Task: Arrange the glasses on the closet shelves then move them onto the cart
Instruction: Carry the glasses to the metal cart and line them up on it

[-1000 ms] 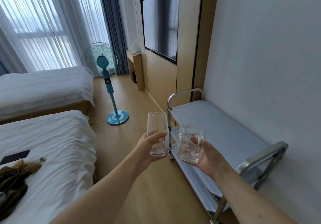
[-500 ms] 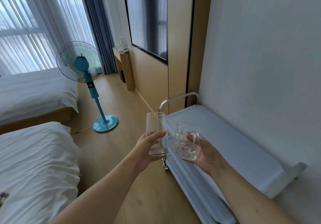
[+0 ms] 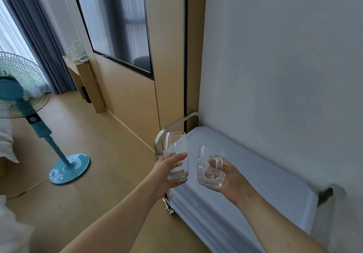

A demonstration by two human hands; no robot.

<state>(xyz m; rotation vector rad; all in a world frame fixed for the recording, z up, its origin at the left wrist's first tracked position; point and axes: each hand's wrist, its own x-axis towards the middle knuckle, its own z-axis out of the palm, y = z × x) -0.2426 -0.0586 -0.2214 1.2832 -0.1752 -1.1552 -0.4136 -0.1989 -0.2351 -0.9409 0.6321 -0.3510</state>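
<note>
- Carrying two glasses toward the cart (image 3: pixel 245 176), I judge I am in the second half of the job: the move onto the cart, not the arranging on closet shelves, which are not in view.
- My left hand (image 3: pixel 167 171) is curled round the lower part of the tall glass (image 3: pixel 175 155), thumb across its front, holding it upright and a little tilted over the cart's near-left corner, beside the steel handle (image 3: pixel 176 129).
- My right hand (image 3: pixel 228 176) grips the glass mug (image 3: pixel 210 167), fingers wrapped round its body and through or beside its handle; I cannot tell exactly which. The mug hangs above the cart's pale top shelf, not touching it.
- The two glasses are close together but apart, both in the air.
- The top shelf below them looks flat, and it sits against the white wall (image 3: pixel 284 66).
- Next, as I judge it, I need to lower each glass base-first onto that shelf, level the tilt before contact, and keep them from knocking each other.
- I would set them in from the edge, since a smooth shelf on a wheeled cart may let glass slide.
- The blue fan (image 3: pixel 29 103) stands well off to the left on the wooden floor (image 3: pixel 110 164), out of the way.
</note>
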